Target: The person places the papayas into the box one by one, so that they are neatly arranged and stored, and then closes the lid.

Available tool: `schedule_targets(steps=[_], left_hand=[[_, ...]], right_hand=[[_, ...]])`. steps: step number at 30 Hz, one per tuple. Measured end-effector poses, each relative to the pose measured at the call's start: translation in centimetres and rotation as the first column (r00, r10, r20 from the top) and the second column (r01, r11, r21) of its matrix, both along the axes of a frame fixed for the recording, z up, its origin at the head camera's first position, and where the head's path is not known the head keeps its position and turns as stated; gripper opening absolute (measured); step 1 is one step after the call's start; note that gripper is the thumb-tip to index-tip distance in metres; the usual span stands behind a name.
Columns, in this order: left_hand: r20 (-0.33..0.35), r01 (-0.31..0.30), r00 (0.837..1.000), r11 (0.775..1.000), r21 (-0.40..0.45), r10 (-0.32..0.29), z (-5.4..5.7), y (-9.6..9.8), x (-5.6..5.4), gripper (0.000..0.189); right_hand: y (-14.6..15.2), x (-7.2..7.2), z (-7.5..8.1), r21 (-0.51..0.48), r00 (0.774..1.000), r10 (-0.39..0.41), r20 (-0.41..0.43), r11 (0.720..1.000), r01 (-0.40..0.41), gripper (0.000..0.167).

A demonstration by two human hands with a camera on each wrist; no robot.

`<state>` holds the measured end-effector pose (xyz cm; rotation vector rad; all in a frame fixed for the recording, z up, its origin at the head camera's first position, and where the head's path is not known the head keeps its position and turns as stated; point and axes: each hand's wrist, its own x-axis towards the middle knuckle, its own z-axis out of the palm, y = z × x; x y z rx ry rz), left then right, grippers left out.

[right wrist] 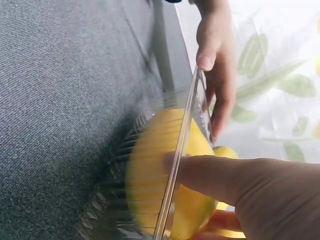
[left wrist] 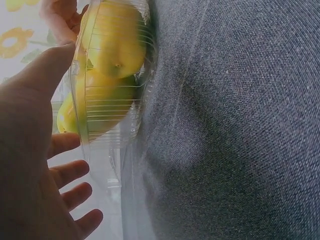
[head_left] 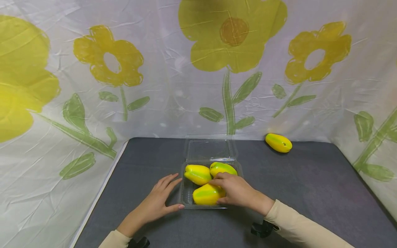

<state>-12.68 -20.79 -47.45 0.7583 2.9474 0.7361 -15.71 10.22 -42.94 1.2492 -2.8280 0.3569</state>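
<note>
An open clear plastic clamshell box [head_left: 187, 198] holds three smooth, oblong yellow-green fruits. My right hand [head_left: 237, 191] grips the front fruit [head_left: 206, 195] inside the box. In the right wrist view the thumb [right wrist: 215, 175] presses that fruit's near side, with the other fingers curled round its far side, partly hidden. Behind it lie the left fruit [head_left: 197, 174] and the back right fruit [head_left: 222, 168]. Beside the box's left wall is my left hand [head_left: 156, 201], fingers spread and relaxed, thumb tip right at the rim. The left wrist view shows its fingers [left wrist: 75, 196] holding nothing.
The box's clear lid [head_left: 211, 148] lies folded back behind it. Another yellow-green fruit [head_left: 278, 143] rests at the back right of the dark grey cloth-covered table [head_left: 297, 179]. A flower-printed curtain [head_left: 167, 69] hangs round the table's back and sides.
</note>
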Motion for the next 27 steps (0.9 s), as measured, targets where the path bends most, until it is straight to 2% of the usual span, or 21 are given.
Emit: schedule_targets(steps=[17,27], left_hand=[[0.004,-0.007,1.000,1.000,-0.008,0.007,-0.02,0.01,0.03,0.090],[0.016,-0.006,1.000,1.000,-0.003,0.006,-0.02,-0.02,0.05,0.089]], right_hand=[[0.13,0.18,-0.22,-0.042,0.999,0.008,-0.047,0.999,-0.010,0.061],[0.38,0.35,-0.53,-0.099,0.998,-0.031,-0.049,0.995,0.026,0.062]])
